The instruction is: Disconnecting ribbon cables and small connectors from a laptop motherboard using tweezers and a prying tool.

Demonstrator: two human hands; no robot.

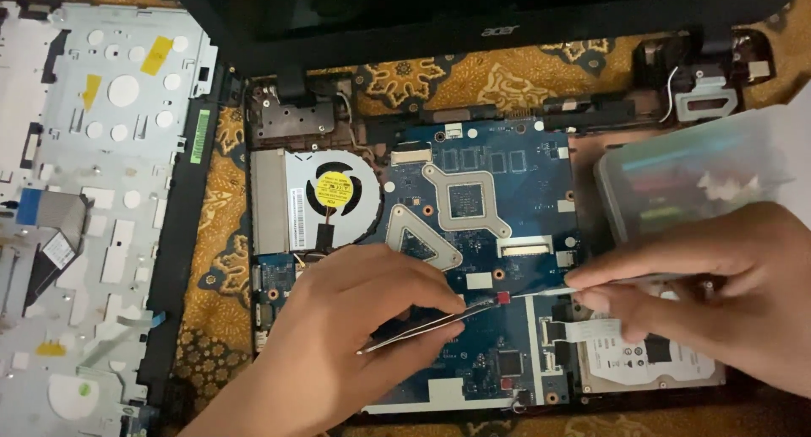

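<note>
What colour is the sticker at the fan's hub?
Yellow, with dark print, on the fan left of the blue board. The head view, the only one, shows it.

Home repair spot: batik cloth point(221, 202), opened laptop point(473, 192)

Between my left fingers point(427, 306) the tweezers point(422, 325) are thin, shiny bare metal. Beneath them the circuit board point(498, 192) is glossy blue with dull grey metal brackets. Beyond my right fingers point(591, 278), a box point(676, 179) of cloudy, matt plastic. Under everything lies patterned golden-brown cloth point(215, 234), soft-looking and matt.
</note>
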